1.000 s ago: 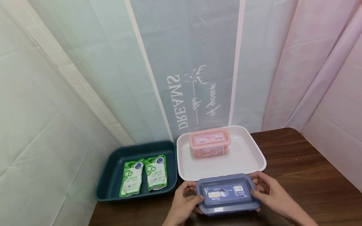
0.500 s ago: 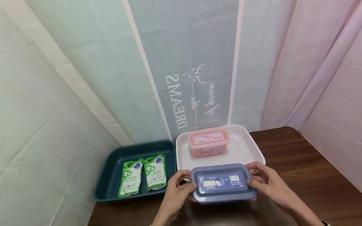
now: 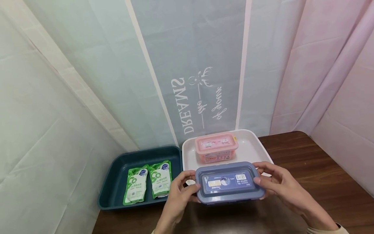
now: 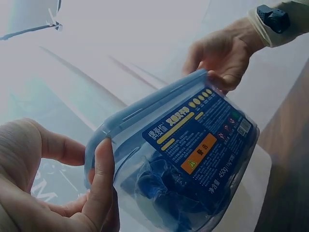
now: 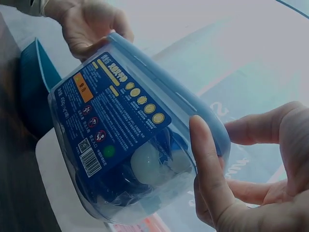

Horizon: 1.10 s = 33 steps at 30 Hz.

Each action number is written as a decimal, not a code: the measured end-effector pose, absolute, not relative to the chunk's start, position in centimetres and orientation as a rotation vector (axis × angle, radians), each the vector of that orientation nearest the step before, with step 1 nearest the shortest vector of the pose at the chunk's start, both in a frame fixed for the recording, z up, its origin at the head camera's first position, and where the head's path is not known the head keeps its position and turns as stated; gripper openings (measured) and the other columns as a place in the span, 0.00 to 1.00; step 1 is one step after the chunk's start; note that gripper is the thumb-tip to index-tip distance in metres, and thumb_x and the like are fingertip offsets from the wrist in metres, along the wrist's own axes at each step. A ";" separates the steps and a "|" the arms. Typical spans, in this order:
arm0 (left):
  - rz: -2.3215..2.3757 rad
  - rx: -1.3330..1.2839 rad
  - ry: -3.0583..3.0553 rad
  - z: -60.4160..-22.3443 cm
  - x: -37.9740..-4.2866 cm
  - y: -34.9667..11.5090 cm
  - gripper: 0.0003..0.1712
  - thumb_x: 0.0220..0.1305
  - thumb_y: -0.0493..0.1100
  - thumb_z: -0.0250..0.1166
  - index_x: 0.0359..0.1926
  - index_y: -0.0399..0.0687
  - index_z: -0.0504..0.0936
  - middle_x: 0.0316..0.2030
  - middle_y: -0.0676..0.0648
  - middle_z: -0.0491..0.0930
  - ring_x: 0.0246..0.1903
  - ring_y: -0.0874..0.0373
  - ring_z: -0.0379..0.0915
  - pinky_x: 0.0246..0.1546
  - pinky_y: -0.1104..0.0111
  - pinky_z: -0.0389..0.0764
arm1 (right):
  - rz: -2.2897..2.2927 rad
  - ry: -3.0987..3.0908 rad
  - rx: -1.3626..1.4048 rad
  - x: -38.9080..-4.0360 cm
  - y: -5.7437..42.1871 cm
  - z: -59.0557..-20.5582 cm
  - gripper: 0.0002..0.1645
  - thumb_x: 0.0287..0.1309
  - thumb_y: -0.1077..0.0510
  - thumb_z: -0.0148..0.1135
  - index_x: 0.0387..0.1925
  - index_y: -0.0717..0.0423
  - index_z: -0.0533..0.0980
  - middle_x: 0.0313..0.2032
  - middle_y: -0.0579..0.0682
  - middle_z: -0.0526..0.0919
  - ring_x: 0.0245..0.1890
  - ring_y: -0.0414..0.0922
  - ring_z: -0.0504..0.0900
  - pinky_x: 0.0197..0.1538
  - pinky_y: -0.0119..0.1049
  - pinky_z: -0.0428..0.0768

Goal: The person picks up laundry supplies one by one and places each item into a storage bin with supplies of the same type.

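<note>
Both hands hold a clear plastic box with a blue lid (image 3: 229, 191) by its two short ends. My left hand (image 3: 179, 195) pinches the lid's left end between thumb and fingers; my right hand (image 3: 281, 187) grips the right end. In the left wrist view, the box's side carries a blue printed label (image 4: 193, 140), with blue and white packets inside. The box overlaps the front of a white tray (image 3: 251, 146) in the head view. A pink-lidded box (image 3: 217, 148) sits in that tray, towards its back left.
To the left stands a dark teal tray (image 3: 109, 182) with two green and white pouches (image 3: 136, 185) (image 3: 160, 178) lying in it. The wooden table (image 3: 304, 156) runs to the right, with curtains behind and at the sides.
Both hands have moved the blue-lidded box up and away from the front, over the white tray's near edge. The trays, pouches and pink-lidded box stay where they were.
</note>
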<state>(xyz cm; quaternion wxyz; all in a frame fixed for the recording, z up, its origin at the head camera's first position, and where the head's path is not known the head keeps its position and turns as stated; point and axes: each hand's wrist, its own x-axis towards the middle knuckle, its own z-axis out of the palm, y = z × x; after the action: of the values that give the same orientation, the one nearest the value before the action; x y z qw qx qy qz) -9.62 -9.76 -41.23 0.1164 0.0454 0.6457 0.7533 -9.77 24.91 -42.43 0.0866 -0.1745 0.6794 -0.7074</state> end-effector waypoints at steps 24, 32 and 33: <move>2.335 0.321 1.907 -39.0 -12.1 -10.0 0.32 0.69 0.35 0.66 0.71 0.27 0.71 0.54 0.37 0.70 0.34 0.59 0.83 0.34 0.69 0.88 | -2.323 1.875 -0.524 -12.2 24.4 -39.7 0.25 0.75 0.74 0.53 0.66 0.54 0.78 0.50 0.52 0.83 0.40 0.44 0.91 0.40 0.43 0.91; 2.341 0.329 1.906 -39.0 -13.2 -10.0 0.36 0.68 0.36 0.67 0.73 0.28 0.69 0.56 0.34 0.69 0.34 0.59 0.81 0.35 0.68 0.89 | -2.377 1.898 -0.396 -13.2 24.2 -39.3 0.24 0.74 0.73 0.57 0.64 0.52 0.82 0.51 0.50 0.82 0.38 0.42 0.89 0.41 0.37 0.90; 2.349 0.323 1.902 -39.0 -13.3 -9.9 0.36 0.68 0.36 0.67 0.74 0.28 0.69 0.56 0.35 0.69 0.34 0.59 0.81 0.35 0.68 0.89 | -2.380 1.898 -0.387 -13.3 24.1 -39.1 0.24 0.74 0.73 0.57 0.64 0.52 0.82 0.51 0.50 0.82 0.38 0.42 0.89 0.41 0.37 0.90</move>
<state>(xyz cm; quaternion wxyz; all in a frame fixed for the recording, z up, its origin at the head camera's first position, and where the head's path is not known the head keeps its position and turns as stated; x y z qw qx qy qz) -13.27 -9.90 -39.02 0.0511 0.1061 0.6250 0.7717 -13.34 24.13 -39.14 0.0364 -0.1261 0.6182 -0.7750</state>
